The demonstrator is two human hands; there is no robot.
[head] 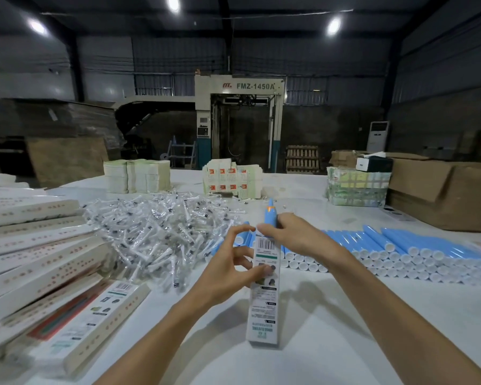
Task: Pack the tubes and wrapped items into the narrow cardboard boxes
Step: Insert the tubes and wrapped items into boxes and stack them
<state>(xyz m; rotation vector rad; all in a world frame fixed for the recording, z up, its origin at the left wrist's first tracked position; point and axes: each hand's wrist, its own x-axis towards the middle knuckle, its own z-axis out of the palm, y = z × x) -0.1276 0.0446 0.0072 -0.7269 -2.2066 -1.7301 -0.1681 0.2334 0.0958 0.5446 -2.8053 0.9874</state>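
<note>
Sticking out of the top end of a narrow white cardboard box (pixel 262 301) with a barcode and printed text is a light blue plastic tube (pixel 270 218) with an orange mark near its tip. The box is in the middle of the view, tilted a little away from the person, with its lower end down at the white worktop (pixel 331 315); whether it touches there I cannot tell. The left hand (pixel 231 269) holds the box from the left side, the thumb lies on the printed front and the index finger curves up to the open top. The right hand (pixel 290 236) grips the tube just above the box opening, its fingers curled round it.

Just behind the left hand lies a big pile of small white items wrapped in clear plastic (pixel 156 232). To the right, many more blue tubes with white caps (pixel 400 252) lie side by side in rows. On the left, long white boxes of the same kind (pixel 34 245) are stacked, some slanted. At the far edge of the worktop stand bundles of flat printed cartons (pixel 231 179), and a large brown cardboard box (pixel 442 193) is at the right. Behind, a grey machine marked FMZ-1450A (pixel 250 86) stands in the dark hall.
</note>
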